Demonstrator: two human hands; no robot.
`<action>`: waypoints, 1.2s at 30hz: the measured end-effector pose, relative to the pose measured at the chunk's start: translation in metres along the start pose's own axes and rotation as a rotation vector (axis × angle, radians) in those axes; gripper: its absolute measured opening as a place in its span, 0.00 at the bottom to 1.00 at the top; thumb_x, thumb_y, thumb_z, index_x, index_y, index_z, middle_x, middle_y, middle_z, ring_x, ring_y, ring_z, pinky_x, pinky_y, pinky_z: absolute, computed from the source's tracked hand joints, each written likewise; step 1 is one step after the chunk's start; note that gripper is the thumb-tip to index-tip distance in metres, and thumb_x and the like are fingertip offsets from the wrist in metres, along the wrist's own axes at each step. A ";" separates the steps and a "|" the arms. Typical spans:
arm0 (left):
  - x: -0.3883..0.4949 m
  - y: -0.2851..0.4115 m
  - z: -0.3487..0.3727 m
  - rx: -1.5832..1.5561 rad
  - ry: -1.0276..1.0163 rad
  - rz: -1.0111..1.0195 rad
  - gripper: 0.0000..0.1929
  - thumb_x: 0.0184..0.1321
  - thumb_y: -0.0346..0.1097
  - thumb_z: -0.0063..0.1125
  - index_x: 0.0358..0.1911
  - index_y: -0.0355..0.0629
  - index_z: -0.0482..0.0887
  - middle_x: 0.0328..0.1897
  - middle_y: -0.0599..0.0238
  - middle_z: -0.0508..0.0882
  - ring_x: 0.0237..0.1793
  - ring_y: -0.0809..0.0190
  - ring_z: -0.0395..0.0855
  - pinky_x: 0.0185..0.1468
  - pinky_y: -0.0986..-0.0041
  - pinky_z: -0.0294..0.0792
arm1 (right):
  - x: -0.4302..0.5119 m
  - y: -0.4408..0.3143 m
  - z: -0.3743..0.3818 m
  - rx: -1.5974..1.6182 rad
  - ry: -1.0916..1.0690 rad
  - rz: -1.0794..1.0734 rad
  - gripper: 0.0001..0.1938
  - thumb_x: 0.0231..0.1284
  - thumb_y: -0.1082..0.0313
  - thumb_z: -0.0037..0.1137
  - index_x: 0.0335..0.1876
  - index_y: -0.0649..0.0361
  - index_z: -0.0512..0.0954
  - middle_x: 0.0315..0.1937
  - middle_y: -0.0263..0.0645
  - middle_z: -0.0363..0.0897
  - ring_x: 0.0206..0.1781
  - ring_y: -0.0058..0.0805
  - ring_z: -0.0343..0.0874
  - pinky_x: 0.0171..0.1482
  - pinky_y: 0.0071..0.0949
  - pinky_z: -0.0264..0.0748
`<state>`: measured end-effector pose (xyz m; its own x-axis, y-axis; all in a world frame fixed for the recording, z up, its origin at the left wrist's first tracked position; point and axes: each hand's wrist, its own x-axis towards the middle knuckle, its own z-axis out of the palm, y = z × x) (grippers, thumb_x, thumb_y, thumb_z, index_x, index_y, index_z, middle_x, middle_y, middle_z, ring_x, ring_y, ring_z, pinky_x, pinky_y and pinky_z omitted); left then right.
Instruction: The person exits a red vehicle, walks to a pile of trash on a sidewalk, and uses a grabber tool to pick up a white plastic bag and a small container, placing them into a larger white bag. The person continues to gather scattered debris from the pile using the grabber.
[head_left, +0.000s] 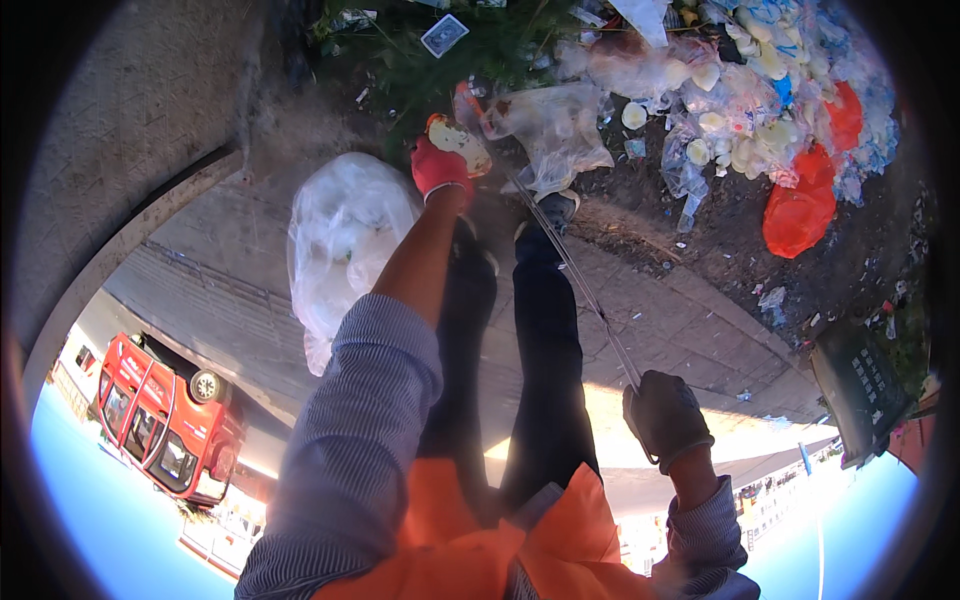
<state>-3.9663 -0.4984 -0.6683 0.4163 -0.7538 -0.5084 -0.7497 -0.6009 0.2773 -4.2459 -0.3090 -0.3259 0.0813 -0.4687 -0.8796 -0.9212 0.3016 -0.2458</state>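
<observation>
My left hand (441, 171), in a red glove, grips a soiled whitish piece of waste with an orange edge (459, 144); what it is exactly cannot be told. My right hand (667, 416), in a dark glove, is closed around the handle end of long metal litter tongs (585, 281). The tongs slant up and left across the view, their far end close to the held piece. Beside that end lies a crumpled clear plastic bag (559, 135), partly over my shoe (559, 208). A thin orange strip (466, 105) shows just beyond; whether the tongs touch it is unclear.
A filled translucent plastic bag (349, 225) stands left of my legs. Plastic waste (735, 112) is heaped upper right, with red bags (801, 202) at its edge. A dark green bin (861, 386) is at right, a curved kerb (135, 232) and red vehicle (169, 420) at left.
</observation>
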 end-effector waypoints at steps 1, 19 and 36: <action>-0.005 0.000 -0.006 -0.018 -0.023 -0.038 0.20 0.53 0.29 0.57 0.53 0.42 0.79 0.53 0.44 0.84 0.55 0.39 0.82 0.57 0.54 0.76 | 0.003 -0.007 -0.009 0.057 -0.044 0.072 0.11 0.65 0.65 0.52 0.28 0.61 0.75 0.26 0.46 0.73 0.32 0.47 0.78 0.36 0.41 0.76; 0.010 -0.017 -0.029 0.194 -0.202 -0.063 0.18 0.50 0.34 0.62 0.46 0.43 0.90 0.49 0.46 0.88 0.53 0.45 0.86 0.57 0.61 0.77 | -0.001 -0.017 -0.006 0.127 0.073 0.134 0.12 0.63 0.62 0.55 0.30 0.65 0.75 0.28 0.55 0.79 0.35 0.56 0.81 0.39 0.50 0.78; -0.043 -0.042 -0.035 0.146 -0.116 -0.243 0.18 0.51 0.33 0.57 0.46 0.45 0.88 0.46 0.50 0.89 0.50 0.44 0.86 0.56 0.60 0.77 | 0.004 -0.027 0.001 0.179 -0.145 0.341 0.11 0.65 0.64 0.47 0.38 0.64 0.77 0.41 0.55 0.80 0.49 0.55 0.79 0.52 0.49 0.74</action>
<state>-3.9350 -0.4500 -0.6289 0.5371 -0.5522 -0.6377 -0.7047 -0.7092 0.0205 -4.2202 -0.3182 -0.3229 -0.1521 -0.1988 -0.9682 -0.8249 0.5651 0.0136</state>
